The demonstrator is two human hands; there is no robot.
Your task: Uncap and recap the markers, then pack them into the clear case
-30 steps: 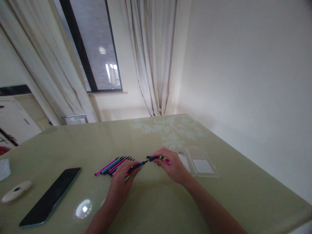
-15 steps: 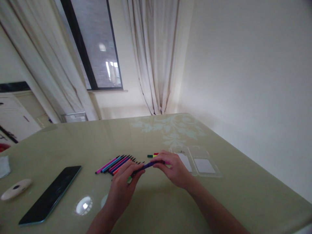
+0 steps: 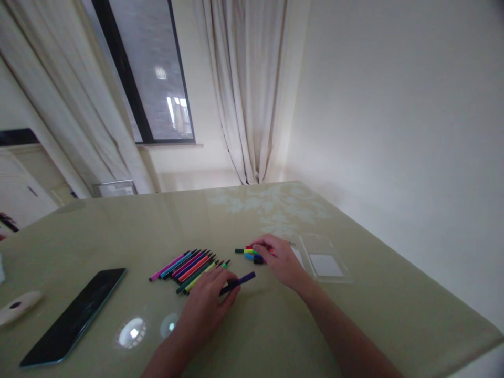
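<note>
My left hand (image 3: 212,299) is closed around a marker (image 3: 241,281), dark near the fingers with a purple end pointing right. Just behind that hand lies a row of uncapped coloured markers (image 3: 192,266), side by side with their black tips pointing away; the hand hides part of the nearest ones. My right hand (image 3: 281,262) reaches over a small pile of coloured marker caps (image 3: 250,252). Its thumb and index finger are bent together at the caps, and what lies between them is partly hidden.
An open clear plastic case (image 3: 346,270) with white inserts lies right of the caps. A dark tablet-like slab (image 3: 74,315) and a whitish oval object (image 3: 19,307) are at the left. A wall (image 3: 413,157) runs along the table's right side.
My hands have moved apart: the right has left the marker and gone to the caps, while the left has lowered with the marker. More caps show now.
</note>
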